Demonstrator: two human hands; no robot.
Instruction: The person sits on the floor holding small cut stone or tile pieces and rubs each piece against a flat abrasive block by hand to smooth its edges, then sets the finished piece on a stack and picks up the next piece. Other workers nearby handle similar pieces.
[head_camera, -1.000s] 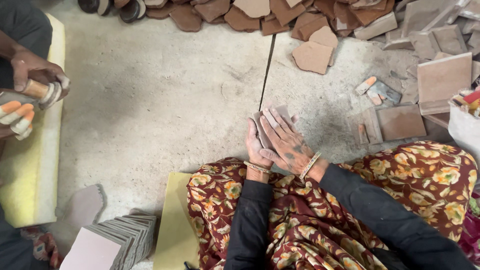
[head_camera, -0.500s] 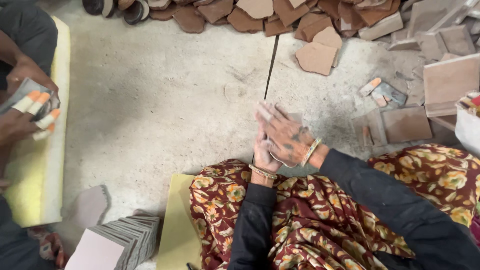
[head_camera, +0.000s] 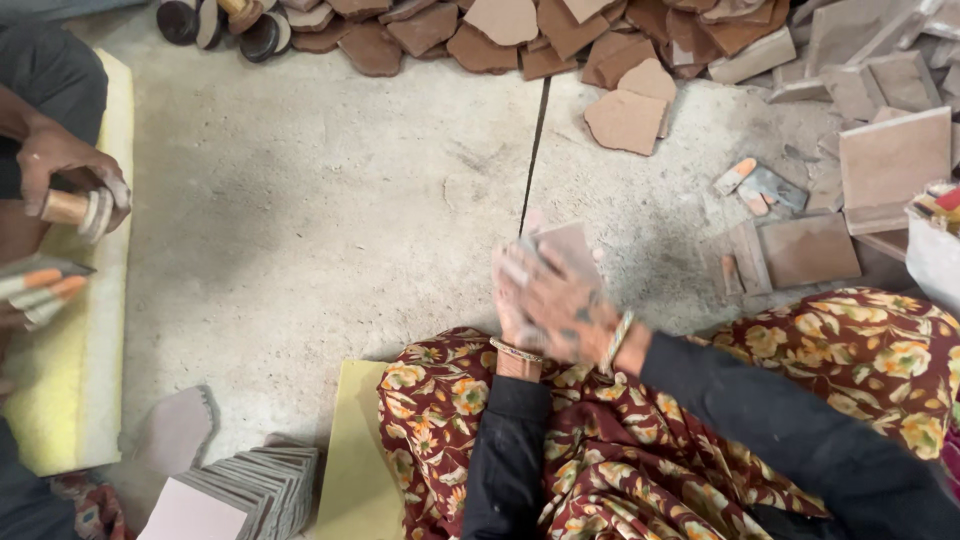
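Both hands are pressed together round a small flat tile piece (head_camera: 566, 243), greyish-pink. Right hand (head_camera: 562, 305) lies on top, fingers spread across the left hand (head_camera: 512, 295); the piece's upper edge sticks out past the fingertips. Blurred, so exact grip can't be told, but the piece is clamped between palms, not pinched by tips.

Change vs. a sec ago: hands sat a bit lower-left, the piece more upright between the palms; now they're shifted fwd towards the floor crack (head_camera: 533, 150), and the right hand is rolled further over the left. Motion blur is stronger too. I read that as rubbing or working the piece between the palms, mid-stroke, not setting it down.

Where it sits: over the concrete floor (head_camera: 300, 200), just in front of the person's lap in floral cloth (head_camera: 440, 400), at the near end of the crack.

Round about: heap of broken terracotta shards (head_camera: 500, 30) along the far floor edge; square tiles (head_camera: 895, 160) at the right edge; stack of thin tiles (head_camera: 250, 490) near-left corner, beside a yellow foam pad (head_camera: 360, 450).

Co-worker's hand (head_camera: 65, 170) at the left edge has come up higher, gripping a wooden-handled tool (head_camera: 75, 208), over a 2nd yellow foam strip (head_camera: 70, 400).
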